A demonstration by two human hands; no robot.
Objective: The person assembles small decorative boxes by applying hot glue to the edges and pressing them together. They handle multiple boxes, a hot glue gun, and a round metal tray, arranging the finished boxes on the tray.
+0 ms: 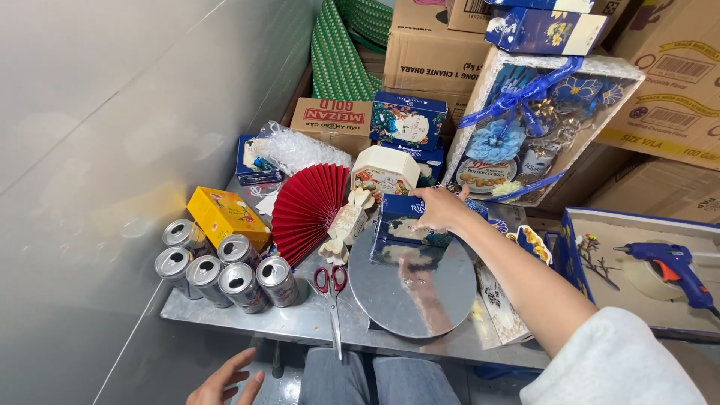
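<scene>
Your right hand [439, 210] rests on the dark blue box [401, 220], fingers curled over its top edge at 12 o'clock behind the round mirror [412, 281]. Left hand [225, 381] open, empty. Next likely needs a firmer grip to lift.

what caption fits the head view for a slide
Right hand touches a dark blue box behind a round mirror, beside a red paper fan and cans.

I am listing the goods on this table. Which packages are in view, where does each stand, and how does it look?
Yellow box: left, behind the cans, flat, tilted.
Dark blue box: centre, under the right hand, rectangular.
Cream tin: behind the red fan, many-sided.
Blue patterned box: rear centre, rectangular.
Brown cartons: stacked at the back.
Five cans: front left, silver tops.
</scene>
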